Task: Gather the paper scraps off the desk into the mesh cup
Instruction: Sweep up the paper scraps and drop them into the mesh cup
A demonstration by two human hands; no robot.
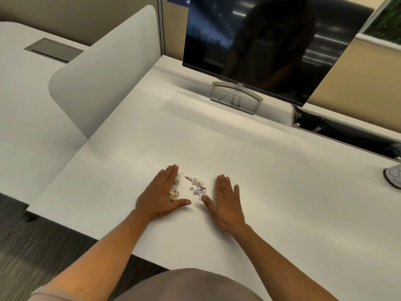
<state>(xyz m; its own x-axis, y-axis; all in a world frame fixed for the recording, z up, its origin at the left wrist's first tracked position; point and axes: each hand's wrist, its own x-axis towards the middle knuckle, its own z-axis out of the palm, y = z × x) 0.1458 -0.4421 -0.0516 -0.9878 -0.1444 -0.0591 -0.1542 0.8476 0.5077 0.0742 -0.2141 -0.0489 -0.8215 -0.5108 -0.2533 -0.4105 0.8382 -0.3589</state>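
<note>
Scraps of torn paper (196, 187) lie in a loose scatter on the white tabletop (271, 170), well in front of the monitor stand (236, 97) and near the front edge. Your left hand (161, 196) lies flat, fingers straight and together, on the left side of the scraps, its inner edge touching the tan bits. Your right hand (225, 200) lies flat on the other side, fingers straight, thumb tip at the purple-printed pieces. Neither hand holds anything.

Expect these pieces to weigh almost nothing: thin, limp and likely to skid on the smooth surface or flutter if you move fast. Single bits lie too flat to pinch easily. Better, I think, to herd them with the hand edges into one tight heap, then scoop from both sides with cupped palms. The tiniest white crumbs beside your left fingertips may slip through.

No mesh cup is in view, so you will have to find it.
</note>
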